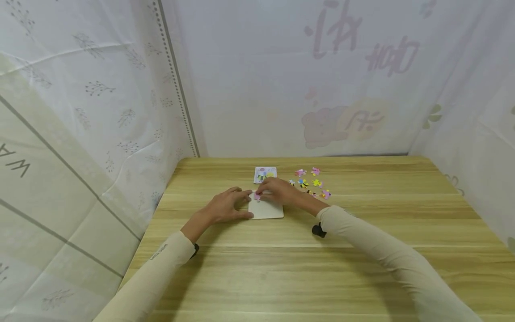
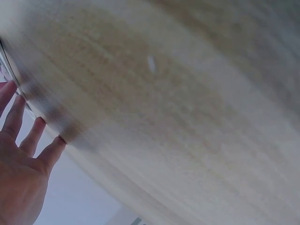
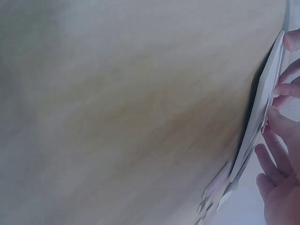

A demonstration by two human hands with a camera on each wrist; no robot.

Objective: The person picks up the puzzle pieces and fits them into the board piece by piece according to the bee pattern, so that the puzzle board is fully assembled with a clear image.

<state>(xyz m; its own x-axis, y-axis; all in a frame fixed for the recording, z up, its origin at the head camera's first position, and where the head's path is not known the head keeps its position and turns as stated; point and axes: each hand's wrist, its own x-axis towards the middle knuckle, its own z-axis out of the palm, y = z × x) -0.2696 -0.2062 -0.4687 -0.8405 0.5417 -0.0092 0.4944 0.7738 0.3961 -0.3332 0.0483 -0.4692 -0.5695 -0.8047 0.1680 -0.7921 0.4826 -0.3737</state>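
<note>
A white square puzzle board lies on the table in the head view. My left hand spans its left edge, thumb by the near corner and forefinger by the far one. In the left wrist view the fingers of that hand look straight and spread. My right hand reaches over the board from the right and pinches a pink jigsaw piece at the far left corner. The right wrist view shows the board edge-on, with the right hand against its far side.
A small picture card with a bee drawing lies just beyond the board. Several loose jigsaw pieces, pink, yellow and black, are scattered to the right, partly behind the right wrist. Printed cloth hangs behind the wooden table.
</note>
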